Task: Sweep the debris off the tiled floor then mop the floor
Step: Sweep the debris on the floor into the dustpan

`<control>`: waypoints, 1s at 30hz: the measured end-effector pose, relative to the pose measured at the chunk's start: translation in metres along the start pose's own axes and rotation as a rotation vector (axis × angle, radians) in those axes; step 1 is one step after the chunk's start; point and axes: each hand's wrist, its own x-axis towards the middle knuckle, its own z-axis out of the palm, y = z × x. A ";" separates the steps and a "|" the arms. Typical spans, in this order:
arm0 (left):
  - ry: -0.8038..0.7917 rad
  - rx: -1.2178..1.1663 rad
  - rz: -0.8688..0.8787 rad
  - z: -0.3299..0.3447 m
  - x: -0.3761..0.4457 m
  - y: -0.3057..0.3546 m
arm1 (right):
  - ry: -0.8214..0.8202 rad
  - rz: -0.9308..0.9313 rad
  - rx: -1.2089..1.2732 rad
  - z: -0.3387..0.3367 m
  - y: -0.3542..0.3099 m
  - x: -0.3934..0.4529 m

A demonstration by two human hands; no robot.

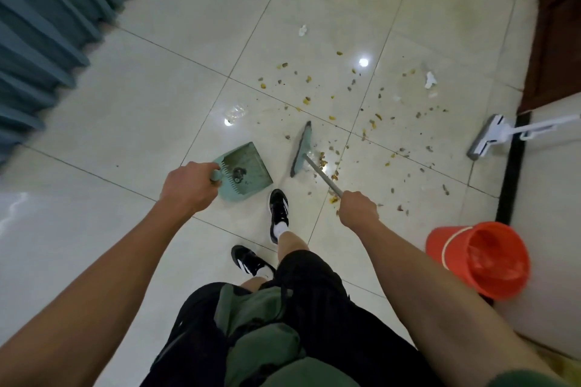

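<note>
Left hand (185,187) grips dustpan (246,171) handle, right hand (358,209) grips broom (301,148) handle; debris (371,110) scattered on floor (141,97).

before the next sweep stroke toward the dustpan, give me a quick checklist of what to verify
1. Left hand grips dustpan handle: ok.
2. Right hand grips broom handle: ok.
3. Dustpan flat on the floor: cannot tell.
4. Broom head beside the debris: ok, scraps lie to its right.
5. Debris gathered in one pile: not ok, scattered across several tiles.
6. Mop and red bucket clear of the stroke: ok, both off to the right.
</note>
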 end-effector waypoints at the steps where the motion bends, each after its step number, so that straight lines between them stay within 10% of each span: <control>1: 0.003 0.003 0.001 -0.001 -0.001 -0.002 | 0.007 -0.004 0.013 0.000 -0.003 -0.003; 30: -0.069 0.064 -0.269 -0.093 0.132 -0.082 | -0.115 -0.304 0.262 -0.148 -0.224 0.172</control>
